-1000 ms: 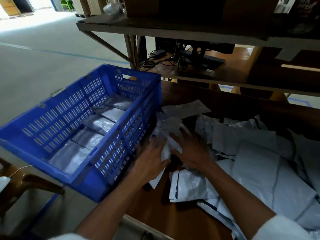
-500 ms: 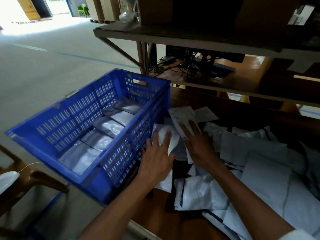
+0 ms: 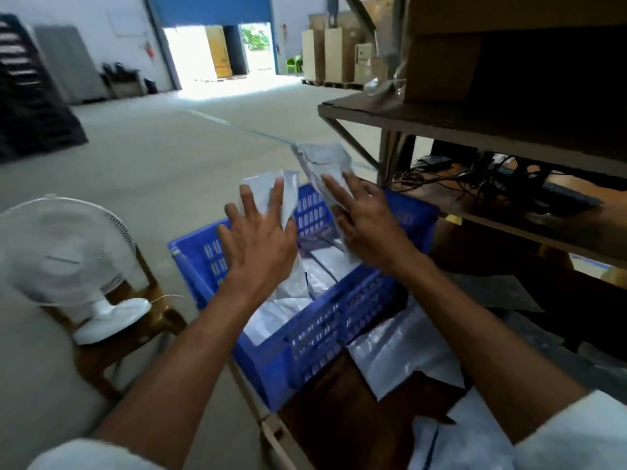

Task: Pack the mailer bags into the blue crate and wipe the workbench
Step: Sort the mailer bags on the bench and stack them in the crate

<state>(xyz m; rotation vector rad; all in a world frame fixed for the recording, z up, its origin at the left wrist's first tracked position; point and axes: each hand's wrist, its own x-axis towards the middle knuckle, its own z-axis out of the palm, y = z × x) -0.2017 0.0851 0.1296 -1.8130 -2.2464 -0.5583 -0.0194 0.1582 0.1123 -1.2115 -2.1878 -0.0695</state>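
While both grips hang in the air above the crate, each has one mailer bag against it: the left grip (image 3: 258,242) keeps its fingers straight and spread, flat on a pale bag (image 3: 268,188); the right grip (image 3: 368,228) also lays straight fingers on a second bag (image 3: 322,161), which stands up beyond the fingertips; whether a thumb pinches from behind, I cannot tell. Directly below the grips the blue crate (image 3: 325,330) already holds several packed bags (image 3: 325,266) on its bottom, so I judge the packing to be under way but not finished. Below and to the right of the right grip, loose bags (image 3: 400,354) lie on the brown surface (image 3: 339,401), with others at the near right edge; these have yet to go into the crate. The wiping seems not begun; no cloth shows. As for writing, I can read no brand, label or word on the bags or the crate; the picture is blurred, and only a dark stripe (image 3: 432,442) shows on one near bag.
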